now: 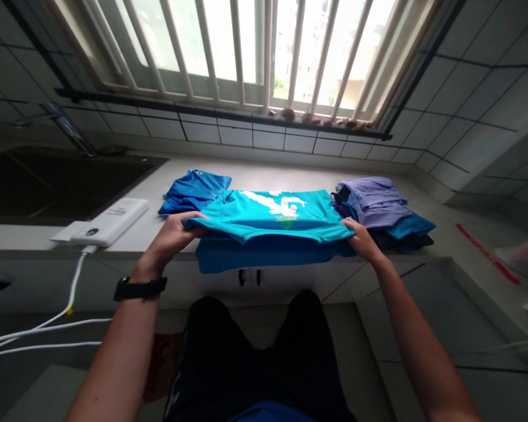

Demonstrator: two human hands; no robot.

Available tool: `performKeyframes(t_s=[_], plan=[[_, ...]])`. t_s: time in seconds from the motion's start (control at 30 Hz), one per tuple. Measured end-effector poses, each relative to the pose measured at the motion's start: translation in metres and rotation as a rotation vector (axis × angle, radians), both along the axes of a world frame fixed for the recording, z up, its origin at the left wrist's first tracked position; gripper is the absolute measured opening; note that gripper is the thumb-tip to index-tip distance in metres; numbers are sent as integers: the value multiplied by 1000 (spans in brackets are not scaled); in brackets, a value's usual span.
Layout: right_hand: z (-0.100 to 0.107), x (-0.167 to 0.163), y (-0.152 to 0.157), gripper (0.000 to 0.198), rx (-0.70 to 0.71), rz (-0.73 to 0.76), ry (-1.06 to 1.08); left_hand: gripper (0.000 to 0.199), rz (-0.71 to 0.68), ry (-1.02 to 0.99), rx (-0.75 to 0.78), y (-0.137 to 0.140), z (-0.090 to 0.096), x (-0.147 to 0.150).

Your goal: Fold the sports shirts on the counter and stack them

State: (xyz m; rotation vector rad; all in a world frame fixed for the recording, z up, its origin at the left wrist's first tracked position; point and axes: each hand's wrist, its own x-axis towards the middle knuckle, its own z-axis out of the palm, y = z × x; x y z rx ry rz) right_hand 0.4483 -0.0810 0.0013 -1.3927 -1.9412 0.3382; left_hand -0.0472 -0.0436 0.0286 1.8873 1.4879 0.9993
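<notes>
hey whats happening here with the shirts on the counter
A person stands at a counter below a barred window, gripping a turquoise shirt with a white print at both ends: left hand on one edge, right hand on the other. The shirt's lower part hangs over the counter edge. A folded blue shirt lies to the left, a stack of purple and blue clothes to the right, a white power bank further left.

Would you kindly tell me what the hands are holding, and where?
Both hands, left hand and right hand, hold the turquoise shirt at its opposite side edges.
</notes>
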Motion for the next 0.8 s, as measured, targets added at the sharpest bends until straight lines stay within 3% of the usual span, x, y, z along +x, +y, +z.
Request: performKeyframes(t_s=[0.1,0.2,0.33,0.43,0.53,0.7,0.8], plan=[[-3,4,-15,4,-44,-11,-75,42,-72,93,-10,-16,-6,-4],[13,2,-28,23,-40,-4,-153,21,-176,227,22,-24,-1,-7],[47,-12,-43,22,141,-233,-159,22,39,371,235,-36,15,0],[53,-32,-45,30,130,-115,-161,27,-19,362,252,-39,21,21],[35,-53,-37,40,20,-10,-269,42,-162,393,189,-31,11,46],[-9,-69,-29,48,-177,-140,-506,54,-104,625,194,-1,-22,64],[-23,-67,-30,51,-186,-165,-546,56,-106,705,146,10,-36,62]])
